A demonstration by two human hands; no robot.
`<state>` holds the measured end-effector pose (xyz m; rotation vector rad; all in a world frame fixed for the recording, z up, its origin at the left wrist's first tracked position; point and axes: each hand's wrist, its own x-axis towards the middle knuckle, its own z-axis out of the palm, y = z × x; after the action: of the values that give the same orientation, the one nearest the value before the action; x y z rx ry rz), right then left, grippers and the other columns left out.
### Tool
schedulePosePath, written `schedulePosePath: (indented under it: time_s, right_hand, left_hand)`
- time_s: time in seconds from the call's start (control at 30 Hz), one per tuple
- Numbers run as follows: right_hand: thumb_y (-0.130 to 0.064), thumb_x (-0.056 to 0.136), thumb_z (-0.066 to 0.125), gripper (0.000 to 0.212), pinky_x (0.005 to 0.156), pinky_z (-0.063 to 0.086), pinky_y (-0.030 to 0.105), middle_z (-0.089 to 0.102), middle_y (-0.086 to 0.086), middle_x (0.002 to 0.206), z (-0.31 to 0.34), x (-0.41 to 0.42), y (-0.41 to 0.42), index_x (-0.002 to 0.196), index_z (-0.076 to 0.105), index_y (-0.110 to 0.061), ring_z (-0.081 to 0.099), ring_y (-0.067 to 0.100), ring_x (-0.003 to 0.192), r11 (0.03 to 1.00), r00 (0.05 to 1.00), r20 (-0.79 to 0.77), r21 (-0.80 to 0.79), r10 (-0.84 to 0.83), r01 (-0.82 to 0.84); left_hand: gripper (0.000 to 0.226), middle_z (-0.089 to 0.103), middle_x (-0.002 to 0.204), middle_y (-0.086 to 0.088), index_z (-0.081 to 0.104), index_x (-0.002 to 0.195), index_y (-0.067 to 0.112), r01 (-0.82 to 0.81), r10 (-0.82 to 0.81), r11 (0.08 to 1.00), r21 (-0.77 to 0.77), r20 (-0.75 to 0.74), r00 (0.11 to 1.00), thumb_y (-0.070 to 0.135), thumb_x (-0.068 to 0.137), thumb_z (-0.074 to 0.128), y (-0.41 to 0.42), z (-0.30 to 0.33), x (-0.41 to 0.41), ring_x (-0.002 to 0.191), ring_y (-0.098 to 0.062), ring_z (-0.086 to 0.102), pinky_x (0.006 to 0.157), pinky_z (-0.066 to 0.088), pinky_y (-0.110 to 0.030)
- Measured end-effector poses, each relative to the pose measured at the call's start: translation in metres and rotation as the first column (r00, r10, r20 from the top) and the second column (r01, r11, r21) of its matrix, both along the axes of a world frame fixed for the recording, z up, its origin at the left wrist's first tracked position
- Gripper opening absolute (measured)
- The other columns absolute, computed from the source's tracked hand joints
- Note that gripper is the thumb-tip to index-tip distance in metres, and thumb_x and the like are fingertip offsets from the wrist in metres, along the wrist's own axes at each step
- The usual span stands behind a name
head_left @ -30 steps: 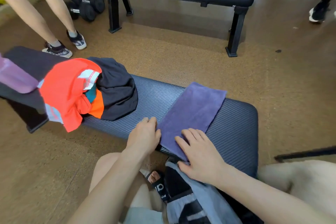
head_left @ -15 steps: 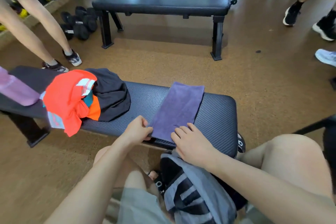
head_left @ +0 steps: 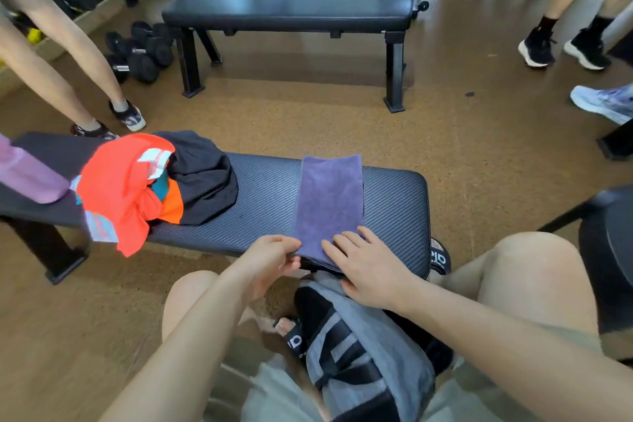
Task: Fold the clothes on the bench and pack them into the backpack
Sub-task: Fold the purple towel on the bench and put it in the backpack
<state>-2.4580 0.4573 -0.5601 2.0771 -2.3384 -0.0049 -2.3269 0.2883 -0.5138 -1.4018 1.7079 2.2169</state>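
A folded purple towel [head_left: 329, 202] lies lengthwise across the right part of the dark ribbed bench [head_left: 267, 202]. My left hand [head_left: 270, 260] pinches the towel's near left corner at the bench's front edge. My right hand [head_left: 366, 264] lies flat on the towel's near end with fingers straight. A crumpled orange garment [head_left: 116, 188] and a black garment [head_left: 202, 181] are heaped on the bench's left half. The grey and black backpack [head_left: 363, 353] stands on the floor between my knees, below the bench edge.
A pink bottle [head_left: 27, 175] lies at the bench's far left. A second black bench [head_left: 287, 14] stands across the cork floor, with dumbbells [head_left: 140, 51] to its left. Other people's legs and shoes are at the left and upper right.
The camera has tilted up and drawn back. My left hand has gone from resting beside the towel to pinching its near corner. The right hand stays on the towel's near end.
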Motion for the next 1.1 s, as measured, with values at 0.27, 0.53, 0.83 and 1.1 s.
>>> schedulePosePath:
  time_s: [0.27, 0.53, 0.83, 1.1]
  right_hand:
    - [-0.009, 0.079, 0.066, 0.035, 0.098, 0.047, 0.038, 0.065, 0.003, 0.116, -0.020, 0.006, 0.011, 0.113, 0.062, -0.012, 0.062, 0.024, 0.111, 0.991, 0.997, 0.020, -0.110, -0.072, 0.073]
    - [-0.020, 0.095, 0.036, 0.027, 0.090, 0.043, 0.033, 0.065, -0.002, 0.096, -0.007, -0.021, 0.024, 0.107, 0.060, -0.016, 0.058, 0.021, 0.091, 0.981, 0.947, 0.307, -0.131, -0.097, 0.143]
    - [-0.034, 0.102, 0.051, 0.020, 0.065, 0.041, 0.035, 0.063, 0.001, 0.074, 0.014, -0.033, 0.013, 0.098, 0.062, -0.018, 0.058, 0.019, 0.070, 0.858, 0.540, 0.748, 0.075, -0.386, 0.508]
    - [-0.038, 0.103, 0.048, 0.044, 0.071, 0.034, 0.040, 0.047, -0.003, 0.066, -0.001, -0.034, -0.013, 0.064, 0.035, -0.023, 0.051, 0.030, 0.083, 0.693, 0.560, 0.590, -0.001, -0.582, 0.721]
  left_hand:
    - [0.014, 0.059, 0.090, -0.007, 0.064, 0.106, -0.002, 0.080, -0.076, 0.993, -0.088, 0.052, 0.996, 0.005, 0.094, 0.062, 0.000, 0.014, 0.004, 0.085, -0.016, 0.061, 0.077, 0.058, -0.023]
    - [0.027, 0.060, 0.088, 0.005, 0.057, 0.100, 0.029, 0.544, -0.401, 0.542, -0.640, 0.372, 0.837, 0.011, 0.084, 0.069, -0.001, -0.006, 0.023, 0.074, -0.013, 0.053, 0.066, 0.041, -0.024]
    - [0.014, 0.056, 0.086, 0.009, 0.049, 0.089, 0.037, 0.471, -0.521, 0.283, -0.835, 0.279, 0.807, 0.036, 0.103, 0.051, -0.020, -0.014, 0.016, 0.072, -0.011, 0.052, 0.070, 0.045, -0.038]
    - [0.041, 0.048, 0.063, -0.002, 0.035, 0.071, 0.018, 0.422, -0.359, 0.475, -0.772, 0.268, 0.894, 0.039, 0.105, 0.046, -0.029, -0.032, -0.016, 0.059, -0.018, 0.041, 0.059, 0.032, -0.039]
